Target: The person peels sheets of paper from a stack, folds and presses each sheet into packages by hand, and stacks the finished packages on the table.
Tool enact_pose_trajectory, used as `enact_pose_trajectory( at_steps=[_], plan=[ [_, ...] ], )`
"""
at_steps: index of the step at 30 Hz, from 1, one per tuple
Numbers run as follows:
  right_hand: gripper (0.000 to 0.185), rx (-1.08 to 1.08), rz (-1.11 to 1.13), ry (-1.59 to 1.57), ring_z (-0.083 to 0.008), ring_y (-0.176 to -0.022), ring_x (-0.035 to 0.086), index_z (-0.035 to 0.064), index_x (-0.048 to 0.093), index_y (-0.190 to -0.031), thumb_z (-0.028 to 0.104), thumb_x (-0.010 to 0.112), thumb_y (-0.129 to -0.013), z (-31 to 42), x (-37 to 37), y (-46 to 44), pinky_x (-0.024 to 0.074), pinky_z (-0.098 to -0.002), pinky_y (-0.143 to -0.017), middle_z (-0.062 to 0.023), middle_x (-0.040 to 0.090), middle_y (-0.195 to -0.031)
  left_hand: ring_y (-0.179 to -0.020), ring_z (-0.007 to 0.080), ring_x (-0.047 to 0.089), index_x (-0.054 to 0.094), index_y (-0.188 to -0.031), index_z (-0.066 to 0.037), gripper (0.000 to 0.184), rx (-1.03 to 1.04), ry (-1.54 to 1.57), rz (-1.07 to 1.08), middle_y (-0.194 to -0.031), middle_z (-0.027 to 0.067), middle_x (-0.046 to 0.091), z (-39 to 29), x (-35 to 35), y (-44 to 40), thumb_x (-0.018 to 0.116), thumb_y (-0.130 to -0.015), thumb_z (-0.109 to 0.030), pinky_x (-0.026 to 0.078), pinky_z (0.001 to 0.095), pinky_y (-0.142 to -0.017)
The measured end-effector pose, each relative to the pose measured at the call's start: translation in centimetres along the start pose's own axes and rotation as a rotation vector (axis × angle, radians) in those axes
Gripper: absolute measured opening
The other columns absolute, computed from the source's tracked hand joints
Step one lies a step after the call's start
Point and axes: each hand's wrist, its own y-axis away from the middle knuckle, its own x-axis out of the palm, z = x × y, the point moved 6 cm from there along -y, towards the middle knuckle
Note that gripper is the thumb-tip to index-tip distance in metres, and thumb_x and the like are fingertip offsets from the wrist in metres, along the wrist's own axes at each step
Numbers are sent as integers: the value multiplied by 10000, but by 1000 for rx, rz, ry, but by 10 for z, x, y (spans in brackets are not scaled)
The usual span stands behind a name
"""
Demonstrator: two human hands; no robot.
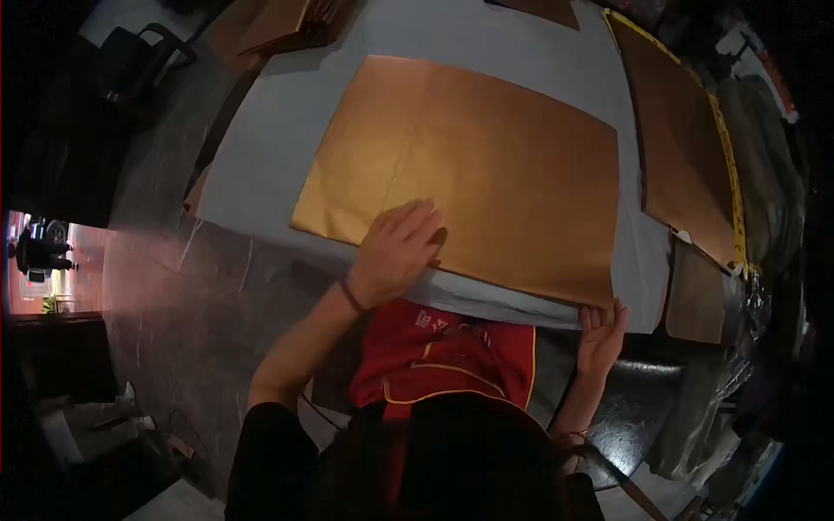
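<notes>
Nearest me, below and between my two hands, is one red apron (465,352) with yellow edging. My left hand (400,246), with one dark band (354,297) at its wrist, lies flattened, palm down and fingers extended, pressing on the sheet without grasping anything. My right hand (602,339), with a bracelet (569,437) at its wrist, is partly curled, its fingertips touching the sheet's near right corner; whether it pinches that corner I cannot tell. Just below and to the right of my right hand is one dark, glossy surface (630,408). The single golden-brown sheet (495,165) lies flat under my left hand, which meets it at the near edge; most of it spreads forward and to the right of that hand, and forward and to the left of my right hand. One faint crease runs forward from my left fingers. Beneath the sheet, one grey-covered table (252,161) extends beyond both hands. To the right of my right hand lies one small brown piece (695,291); ahead of it, one large brown panel (682,148) bordered by a yellow strip (725,165). Farther forward of my left hand, on its left, rests one stack of brown pieces (282,26), their number unclear; one chair (143,61) stands left of the stack.
</notes>
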Motion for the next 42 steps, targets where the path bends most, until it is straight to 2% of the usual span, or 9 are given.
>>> enact_pose_trajectory(
  at_steps=[17, 30, 32, 33, 35, 36, 39, 41, 42],
  plan=[
    [423, -102, 60, -302, -208, -1165, 463, 101, 412, -1324, 148, 533, -921, -25, 38, -15, 382, -347, -989, -51, 463, -1298, -1354, 370, 217, 329, -1411, -101, 631, -161, -170, 204, -1457, 191, 279, 28, 110, -122, 428, -921, -485, 165, 514, -1093],
    [316, -554, 187, 435, -230, -1164, 520, -18, 519, -1254, 120, 437, -982, 38, 109, -1, 364, -329, -1020, -97, 558, -1253, -1394, 363, 166, 327, -1427, -155, 568, -210, -111, 103, -1494, 191, 235, -22, 146, -150, 373, -950, -460, 115, 517, -1118],
    [326, -985, 437, 1008, -278, -1193, 519, 4, 556, -1235, 2, 485, -917, 51, 188, 42, 290, -442, -1077, -125, 570, -1263, -1411, 335, 137, 335, -1431, -138, 554, -247, 6, 114, -1505, 174, 230, -26, 151, -157, 353, -960, -429, 36, 516, -1131],
    [427, -1025, 497, 1070, -296, -1199, 519, 36, 559, -1241, -68, 542, -828, 41, 193, 41, 270, -476, -1087, -136, 578, -1248, -1367, 351, 254, 375, -1399, -85, 525, -245, 61, -22, -1475, 198, 285, -25, 145, -159, 347, -968, -384, 152, 482, -1119],
    [452, -1088, 593, 1183, -298, -1191, 522, 50, 567, -1233, -55, 570, -793, 22, 208, 46, 266, -498, -1085, -126, 578, -1248, -1264, 347, 408, 427, -1348, -26, 505, -410, 1239, -259, -1400, 220, 388, 24, 171, -152, 358, -968, -352, 313, 424, -1049],
    [478, -1155, 678, 1297, -299, -1182, 526, 64, 575, -1225, -41, 597, -759, 9, 217, 52, 263, -520, -1083, -117, 577, -1247, -1151, 301, 512, 462, -1310, -3, 500, -156, 1208, -260, -1304, 195, 499, 15, 99, -156, 348, -983, -364, 409, 384, -960],
    [528, -1219, 770, 1434, -289, -1155, 534, 100, 585, -1212, 0, 640, -696, -23, 236, 63, 270, -585, -1052, -82, 579, -1236, -1108, 184, 536, 495, -1292, -48, 544, -860, 1971, -41, -1214, 82, 576, 46, 68, -133, 318, -991, -466, 418, 329, -935],
    [533, -1242, 787, 1424, -272, -1135, 536, 125, 587, -1209, 46, 661, -688, -46, 243, 66, 267, -639, -1019, -58, 584, -1205, -1081, 149, 539, 498, -1276, -52, 531, -726, 1995, 15, -1172, 59, 585, 56, 37, -123, 359, -980, -471, 421, 317, -935],
    [526, -1224, 829, 1476, -267, -1164, 517, 131, 577, -1220, 54, 646, -705, -58, 247, 69, 246, -629, -1035, -60, 569, -1234, -1022, 123, 555, 499, -1248, -38, 429, -885, 1595, -147, -1109, 35, 596, 75, 30, -110, 491, -958, -354, 450, 302, -907]
  ],
)
